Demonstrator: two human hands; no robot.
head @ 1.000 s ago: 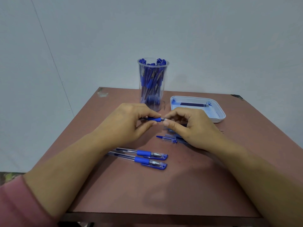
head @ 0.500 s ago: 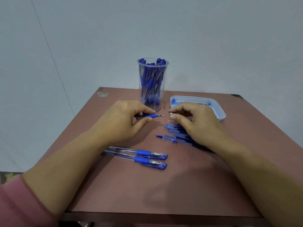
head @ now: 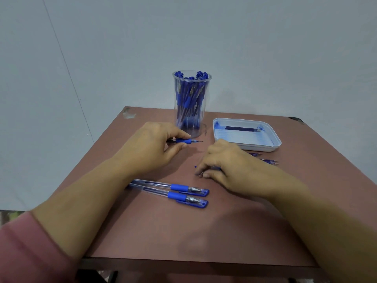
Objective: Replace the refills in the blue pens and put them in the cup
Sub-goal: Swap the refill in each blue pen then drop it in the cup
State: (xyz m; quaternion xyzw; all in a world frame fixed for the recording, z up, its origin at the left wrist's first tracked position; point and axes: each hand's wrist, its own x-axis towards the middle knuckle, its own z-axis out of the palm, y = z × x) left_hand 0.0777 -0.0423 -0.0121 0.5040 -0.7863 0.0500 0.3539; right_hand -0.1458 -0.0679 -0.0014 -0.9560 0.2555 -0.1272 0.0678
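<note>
Reddish-brown laminate covered the table, with a person's two bare forearms reaching across it. The left hand curled its thumb and fingers round a pen with a blue grip. It held the pen level just above the table, uncapped, its metal tip pointing right. The right hand rested low on the table with its fingers bent. Its fingertips pinched a small grey piece, too small to identify. A bit of blue showed just beyond those fingers, mostly hidden.

Behind the left hand stood a clear cup, upright and packed with blue pens. To its right lay a white tray stained with blue ink, holding one dark refill. A few loose refills lay on the table between the tray and the right wrist. Nearer the person, two capped pens lay side by side, caps to the right.
</note>
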